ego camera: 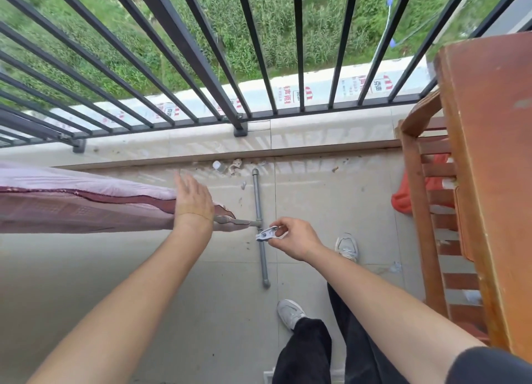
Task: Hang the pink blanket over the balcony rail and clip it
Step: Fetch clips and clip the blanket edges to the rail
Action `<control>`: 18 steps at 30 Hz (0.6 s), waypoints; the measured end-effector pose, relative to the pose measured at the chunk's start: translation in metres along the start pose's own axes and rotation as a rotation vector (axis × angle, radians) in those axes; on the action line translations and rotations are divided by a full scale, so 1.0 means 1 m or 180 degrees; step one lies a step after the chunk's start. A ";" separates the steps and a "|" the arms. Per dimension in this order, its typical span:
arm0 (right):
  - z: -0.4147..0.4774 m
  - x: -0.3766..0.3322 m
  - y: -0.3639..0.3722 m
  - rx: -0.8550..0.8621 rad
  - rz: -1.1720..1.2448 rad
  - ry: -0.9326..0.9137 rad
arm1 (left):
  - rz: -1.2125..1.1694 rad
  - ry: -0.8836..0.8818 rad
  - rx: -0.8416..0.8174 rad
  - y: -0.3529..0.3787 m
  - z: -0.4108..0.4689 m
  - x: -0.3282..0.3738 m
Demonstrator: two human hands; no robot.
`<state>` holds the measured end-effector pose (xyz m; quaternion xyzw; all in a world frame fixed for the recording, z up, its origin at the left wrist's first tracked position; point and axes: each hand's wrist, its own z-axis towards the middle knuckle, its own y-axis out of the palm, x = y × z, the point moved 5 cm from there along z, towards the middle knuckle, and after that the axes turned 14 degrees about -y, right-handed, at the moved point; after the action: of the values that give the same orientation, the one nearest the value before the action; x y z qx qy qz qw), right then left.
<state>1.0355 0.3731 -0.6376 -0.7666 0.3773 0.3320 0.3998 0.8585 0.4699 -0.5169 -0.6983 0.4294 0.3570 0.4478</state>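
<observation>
Near field: my own black trousers and white trainers (290,311) on the pale tiled balcony floor (115,268). Both forearms reach out ahead.

Right hand (296,237): thumb and fingers pinched on a small pale metal clip (267,233). The clip's nose points left and sits just beside the tee joint of the grey pipe bar (259,199). I cannot tell whether the clip's mouth is sprung apart.

Left hand (193,202): fingers straight and spread, holding nothing, palm set against the right end of the pink quilted blanket (86,205). Whether it presses or only touches, I cannot tell.

Blanket position: already draped over the pipe bar and running off the left edge of view. Its right hem ends just short of the tee joint. Not yet clipped.

Handling, my judgement:
- Blanket is soft and limp, folded double, so thick at the fold. It looks bulky rather than heavy.
- A light cover up here will likely lift in wind.
- The clip must bite cloth and bar together, so take hold at the hem nearest the joint, where the layers thin out.
- The flat left hand should keep the fold smooth while the clip goes on.

Right of scene: an orange-brown wooden chair frame (489,153) with a red cloth bag (403,199) behind its slats.

Far: a small clear bottle (219,165) by the kerb, then the black metal balcony railing (184,38), with green field below it.
</observation>
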 end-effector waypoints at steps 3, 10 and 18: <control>0.002 -0.008 -0.004 0.0034 0.0046 -0.0041 | -0.0803 0.0005 -0.0494 0.006 0.007 -0.019; 0.016 -0.038 -0.010 0.0307 0.0303 -0.0324 | -0.1146 0.0334 -0.0040 0.009 0.001 -0.030; 0.029 -0.068 0.005 0.0249 -0.0324 -0.1193 | -0.2218 0.0322 -0.0905 0.011 0.013 -0.031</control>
<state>0.9914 0.4171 -0.5975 -0.6933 0.2696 0.4333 0.5088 0.8351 0.4878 -0.4972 -0.8744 0.1339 0.2043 0.4193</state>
